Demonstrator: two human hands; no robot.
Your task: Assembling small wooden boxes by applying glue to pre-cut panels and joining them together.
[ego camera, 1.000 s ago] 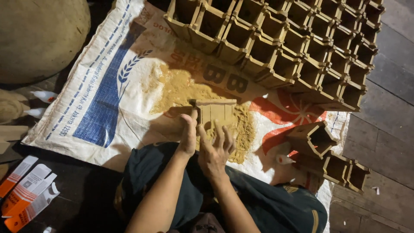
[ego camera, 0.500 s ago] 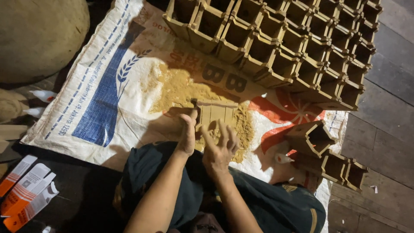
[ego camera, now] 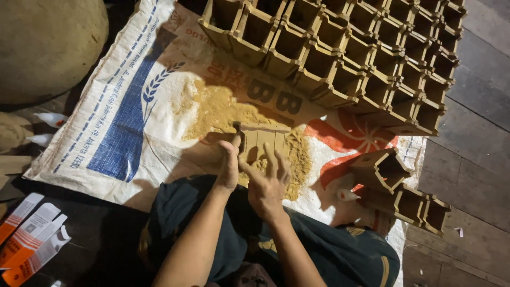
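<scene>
Two hands: both work on one small wooden box (ego camera: 264,139) near the middle of the woven sack (ego camera: 122,133).
Left hand (ego camera: 229,166): its fingers are curled against the left side of the wooden box, gripping it.
Right hand (ego camera: 268,178): its fingers are spread and bent, resting on the near side of the box; I cannot tell if it grips.
Wooden box: it sits on a heap of sawdust (ego camera: 223,109) on the sack.
Far edge of the sack: many open wooden boxes (ego camera: 345,53) stand packed in rows.
Right edge of the sack: a few more boxes (ego camera: 404,191) lie there.
Left, off the sack: orange and white cartons (ego camera: 29,239) lie on the dark floor.
</scene>
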